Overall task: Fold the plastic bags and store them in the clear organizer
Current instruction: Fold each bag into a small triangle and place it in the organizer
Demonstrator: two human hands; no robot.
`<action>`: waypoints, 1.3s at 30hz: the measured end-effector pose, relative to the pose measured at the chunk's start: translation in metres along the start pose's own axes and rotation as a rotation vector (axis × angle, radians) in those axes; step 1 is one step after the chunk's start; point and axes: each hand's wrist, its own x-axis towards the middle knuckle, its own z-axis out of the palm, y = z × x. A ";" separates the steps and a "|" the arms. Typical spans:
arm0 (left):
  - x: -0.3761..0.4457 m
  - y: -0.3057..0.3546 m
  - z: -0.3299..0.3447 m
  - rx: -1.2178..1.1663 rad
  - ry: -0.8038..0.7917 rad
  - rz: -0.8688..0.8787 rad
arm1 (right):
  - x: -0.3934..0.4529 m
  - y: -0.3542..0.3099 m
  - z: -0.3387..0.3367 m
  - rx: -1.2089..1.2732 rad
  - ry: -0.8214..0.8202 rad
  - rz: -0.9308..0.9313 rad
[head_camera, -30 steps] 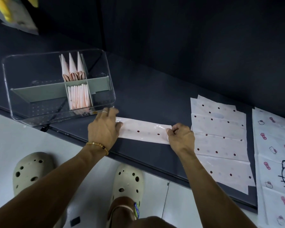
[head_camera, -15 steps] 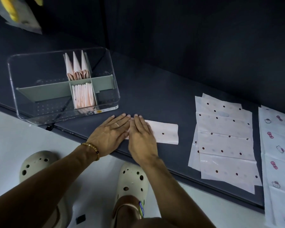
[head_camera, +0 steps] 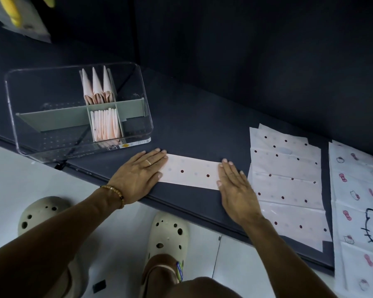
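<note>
Feet: two pale perforated clogs stand on the white floor, the left clog [head_camera: 41,214] and the right clog [head_camera: 168,235], both nearer than the table's edge.
Left hand: the left hand [head_camera: 138,175] lies flat, palm down, fingers stretched out and together, grasping nothing; it presses on the left end of the folded bag. A ring sits on one finger and a beaded bracelet [head_camera: 114,191] circles the wrist.
Right hand: the right hand [head_camera: 235,190] also lies flat with straight, unclenched fingers, covering the right end of the same strip and holding nothing.
Folded bag: the folded bag [head_camera: 191,173], a pale pink strip with dark dots, lies flat on the dark table [head_camera: 202,130] near its front edge, between the two hands and touching both.
Dotted bags: a stack of flat dotted bags [head_camera: 286,181] lies just right of the right hand, creased but spread open.
Cat-print bags: farther right, white cat-print bags [head_camera: 357,203] with pink bows reach the frame edge.
Clear organizer: the clear organizer [head_camera: 78,108] stands behind the left hand, close to the fingertips without touching them.
Stored bags: within its grey dividers, the front middle compartment holds upright folded pink bags [head_camera: 105,125]; the compartment behind holds three pointed folds [head_camera: 97,87].
Backdrop: a dark wall [head_camera: 246,50] rises behind the table.
</note>
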 end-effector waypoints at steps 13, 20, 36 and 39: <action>-0.049 0.031 -0.009 0.075 0.020 -0.071 | -0.012 -0.067 -0.011 -0.024 0.151 -0.077; -0.045 0.037 -0.017 0.107 0.165 0.103 | -0.007 -0.076 -0.018 -0.078 0.186 -0.148; -0.004 0.044 -0.033 -0.796 0.120 -0.328 | 0.010 -0.089 -0.021 1.197 0.064 0.359; 0.008 0.051 -0.030 -0.659 0.137 -0.405 | 0.017 -0.089 -0.022 1.174 0.124 0.488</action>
